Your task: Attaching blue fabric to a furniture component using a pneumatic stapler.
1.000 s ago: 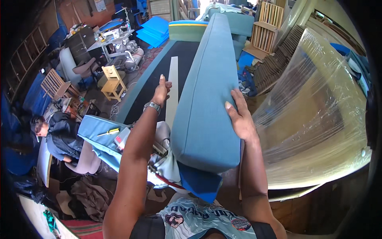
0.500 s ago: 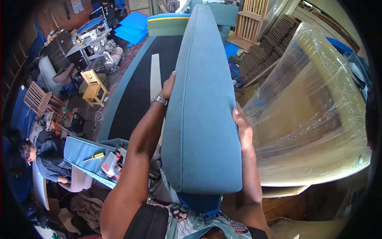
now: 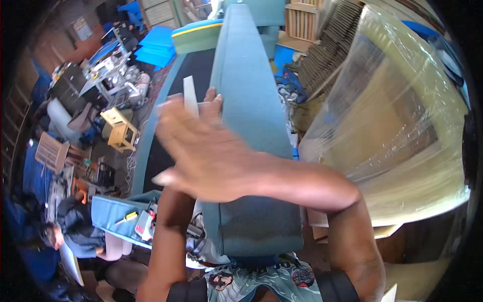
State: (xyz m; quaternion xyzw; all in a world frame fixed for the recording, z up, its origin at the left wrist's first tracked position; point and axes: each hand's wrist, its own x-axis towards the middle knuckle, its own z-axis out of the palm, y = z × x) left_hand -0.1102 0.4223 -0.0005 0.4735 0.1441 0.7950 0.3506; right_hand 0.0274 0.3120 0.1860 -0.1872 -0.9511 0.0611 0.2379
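Observation:
A long teal upholstered cushion (image 3: 251, 100) stands on edge in front of me, running away from my chest. My right hand (image 3: 201, 146) is blurred, fingers spread, sweeping across the cushion's near end to its left side and holding nothing. My left hand (image 3: 211, 95) is mostly hidden behind it. Only its fingertips show, pressed on the cushion's left face, with the left forearm (image 3: 168, 241) rising below. A thin white strip (image 3: 189, 95) stands just left of those fingertips.
A big plastic-wrapped piece (image 3: 402, 126) fills the right. Left of the cushion lies a teal frame with a black bottom (image 3: 161, 151). A teal panel (image 3: 113, 224) carries a yellow tool (image 3: 126, 217). A seated person (image 3: 75, 226), wooden stool (image 3: 121, 131) and sewing table (image 3: 110, 65) are left.
My right hand has left the cushion's right side and swung across to the left in front of it. The cushion has come closer and more upright in view.

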